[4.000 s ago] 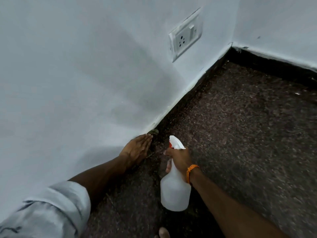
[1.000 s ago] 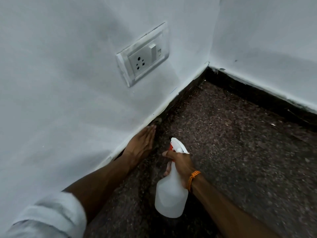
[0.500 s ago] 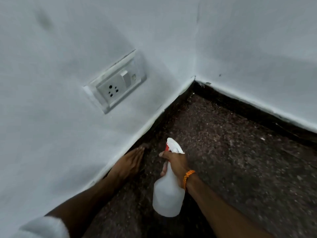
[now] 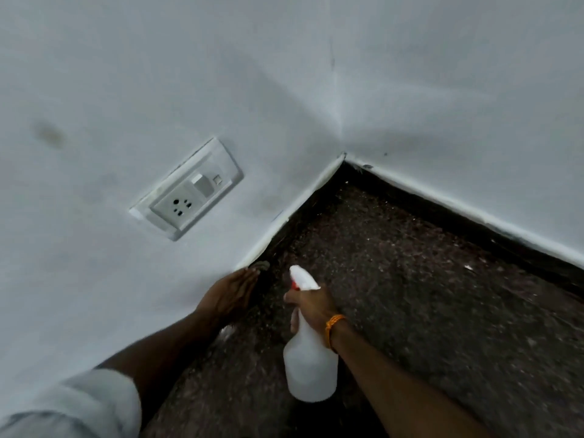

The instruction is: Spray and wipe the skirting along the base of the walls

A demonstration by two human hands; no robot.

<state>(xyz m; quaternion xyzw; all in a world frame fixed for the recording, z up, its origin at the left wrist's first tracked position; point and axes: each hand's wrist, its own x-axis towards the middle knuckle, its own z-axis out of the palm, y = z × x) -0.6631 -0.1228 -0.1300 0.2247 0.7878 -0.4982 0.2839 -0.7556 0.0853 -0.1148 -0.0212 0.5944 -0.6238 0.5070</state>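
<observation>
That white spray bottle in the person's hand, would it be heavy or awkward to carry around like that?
Probably light: the spray bottle hangs from the right hand by its neck alone. It looks like stiff, smooth plastic, so likely a bit slippery if wet. How full it is cannot be told, so its weight is a guess.

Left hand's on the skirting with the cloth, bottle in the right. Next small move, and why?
Probably slide the left hand and its cloth forward along the dark skirting toward the corner. The hand is pressed flat at the wall's base, and a stretch of skirting lies ahead of it. The right hand holds the spray bottle, nozzle pointing that way.
</observation>
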